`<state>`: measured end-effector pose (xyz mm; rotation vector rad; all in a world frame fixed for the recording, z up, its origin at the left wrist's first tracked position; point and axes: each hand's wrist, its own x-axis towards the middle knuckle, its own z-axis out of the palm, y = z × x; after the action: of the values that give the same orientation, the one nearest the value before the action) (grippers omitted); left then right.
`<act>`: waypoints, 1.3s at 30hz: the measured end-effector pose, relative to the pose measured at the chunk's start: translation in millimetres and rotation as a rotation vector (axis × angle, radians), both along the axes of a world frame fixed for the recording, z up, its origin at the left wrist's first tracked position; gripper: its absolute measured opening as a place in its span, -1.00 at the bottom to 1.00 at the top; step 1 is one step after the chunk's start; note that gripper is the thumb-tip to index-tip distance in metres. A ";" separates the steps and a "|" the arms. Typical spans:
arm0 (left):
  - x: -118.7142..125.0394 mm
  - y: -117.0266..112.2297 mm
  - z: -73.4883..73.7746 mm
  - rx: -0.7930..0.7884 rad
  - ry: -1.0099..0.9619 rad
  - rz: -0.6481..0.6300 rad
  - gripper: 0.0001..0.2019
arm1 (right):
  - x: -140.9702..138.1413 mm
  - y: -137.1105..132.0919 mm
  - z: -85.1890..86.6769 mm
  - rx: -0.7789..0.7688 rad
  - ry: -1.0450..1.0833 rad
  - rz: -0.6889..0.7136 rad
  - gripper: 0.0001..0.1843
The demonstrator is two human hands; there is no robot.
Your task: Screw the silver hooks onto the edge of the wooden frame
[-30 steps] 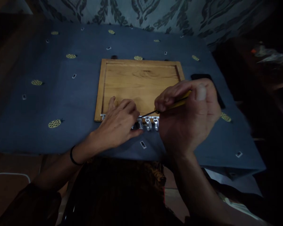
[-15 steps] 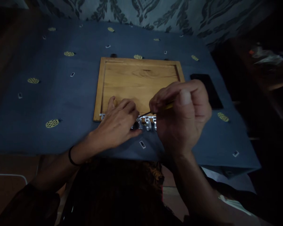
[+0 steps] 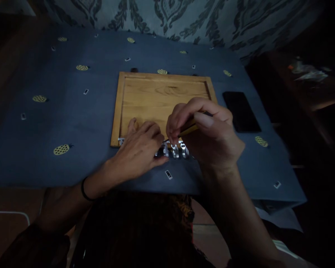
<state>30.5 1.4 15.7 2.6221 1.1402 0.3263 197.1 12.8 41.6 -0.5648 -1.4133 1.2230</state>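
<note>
- Two hands of yours were crowded onto one edge of that wooden board (image 3: 150,96), which lay flat on the counter (image 3: 58,126) with the near edge facing you, probably so you could get right over it.
- The metal hook strip (image 3: 175,150) sat along that near edge, its curved hooks hanging out past the wood toward you. My guess: the overhang kept the hooks from rocking the strip.
- Your left hand (image 3: 139,143) was palm down across the strip, fingers bent, thumb apart from them on the near side. Looked like a steadying hold to me, but the undersides were hidden, so I couldn't tell if they pinched anything.
- Your right hand (image 3: 209,128) had its fingers closed round the yellow-and-black screwdriver (image 3: 188,130), pinched well forward, I'd reckon for finer control.
- You had it slanted, tip down by your left fingertips at the strip; too dark to tell what it touched.
- The black phone (image 3: 241,111) lay right of the board, apart from it, so nicely clear of your elbows imo.
</note>
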 end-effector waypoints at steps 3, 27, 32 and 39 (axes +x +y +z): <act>0.5 0.0 0.8 -0.010 0.013 0.002 -0.69 | 2.1 7.4 0.8 0.033 -0.006 0.096 -0.64; 0.6 0.2 1.5 -0.014 0.007 -0.026 -0.69 | -5.8 8.3 -5.0 -0.085 -0.033 -0.132 -0.43; 0.3 0.3 0.7 -0.015 0.003 -0.023 -0.70 | -11.8 7.8 -3.4 -0.011 0.089 -0.099 -0.50; 1.1 1.5 3.3 -0.047 0.023 -0.021 -0.67 | -20.1 2.5 -0.4 -0.054 0.164 -0.218 -0.53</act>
<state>31.6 2.9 19.0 2.6012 1.1130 0.2622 177.0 15.3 41.2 -0.6240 -1.1528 1.1085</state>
